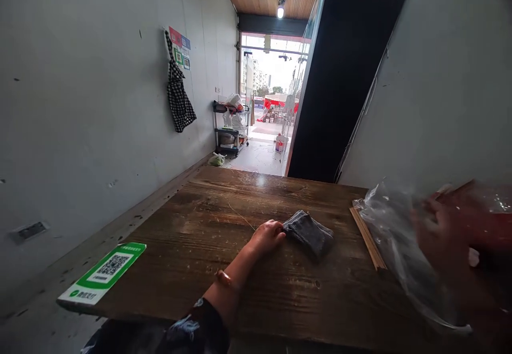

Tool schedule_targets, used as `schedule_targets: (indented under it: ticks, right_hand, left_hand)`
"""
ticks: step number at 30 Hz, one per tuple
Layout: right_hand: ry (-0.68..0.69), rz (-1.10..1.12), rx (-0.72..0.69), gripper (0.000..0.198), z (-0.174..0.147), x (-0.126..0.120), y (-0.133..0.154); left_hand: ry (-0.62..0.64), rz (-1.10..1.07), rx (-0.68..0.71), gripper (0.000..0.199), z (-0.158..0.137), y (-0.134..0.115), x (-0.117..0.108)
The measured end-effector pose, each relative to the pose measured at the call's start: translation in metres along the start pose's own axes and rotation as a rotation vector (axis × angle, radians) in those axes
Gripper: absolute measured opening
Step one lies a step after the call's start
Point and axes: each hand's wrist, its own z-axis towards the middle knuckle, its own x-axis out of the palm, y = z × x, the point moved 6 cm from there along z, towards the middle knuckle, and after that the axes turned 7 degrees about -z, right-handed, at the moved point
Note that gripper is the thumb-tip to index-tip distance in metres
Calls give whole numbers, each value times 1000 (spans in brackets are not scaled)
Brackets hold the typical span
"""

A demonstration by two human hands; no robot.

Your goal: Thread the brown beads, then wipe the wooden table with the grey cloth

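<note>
On the wooden table [224,252], a folded dark grey cloth [310,231] lies near the middle. My left hand [270,235] is at its left corner, fingers curled and closed on the edge. My right hand [440,236], smeared by motion, is over the right side of the table. Beside it is a clear plastic bag [394,231], and a blurred red item [488,223] is just behind. Whether the right fingers grip either of these cannot be made out.
A wooden strip [367,239] lies by the bag. A green QR-code card [108,271] sits at the table's left corner. Beyond the far edge stand a loaded trolley [228,130] and a tall black panel [344,77]. A checked apron [180,101] hangs on the left wall.
</note>
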Motion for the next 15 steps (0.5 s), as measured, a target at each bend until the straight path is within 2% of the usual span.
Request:
schedule_targets:
  ticks: [2, 4, 5, 7, 9, 11, 15]
  right_hand:
    - [106, 104, -172, 59, -11, 22, 64]
    - [297, 107, -397, 63, -36, 53, 126]
    - [391, 88, -493, 63, -52, 70, 151]
    - [512, 56, -578, 61, -84, 103, 184]
    - [651, 27, -616, 59, -112, 135, 202]
    - [735, -3, -609, 58, -126, 162, 210]
    - [789, -44, -547, 54, -118, 195, 209]
  left_hand:
    - [1, -5, -3, 18, 0, 0, 0]
    - [1, -9, -6, 18, -1, -2, -1]
    - [0, -11, -10, 19, -2, -2, -1]
    - [-4, -20, -22, 23, -3, -3, -1]
    - [-15, -37, -29, 26, -4, -4, -1]
    - [-29, -58, -26, 28, -4, -4, -1]
    - [-53, -86, -8, 28, -3, -4, -1]
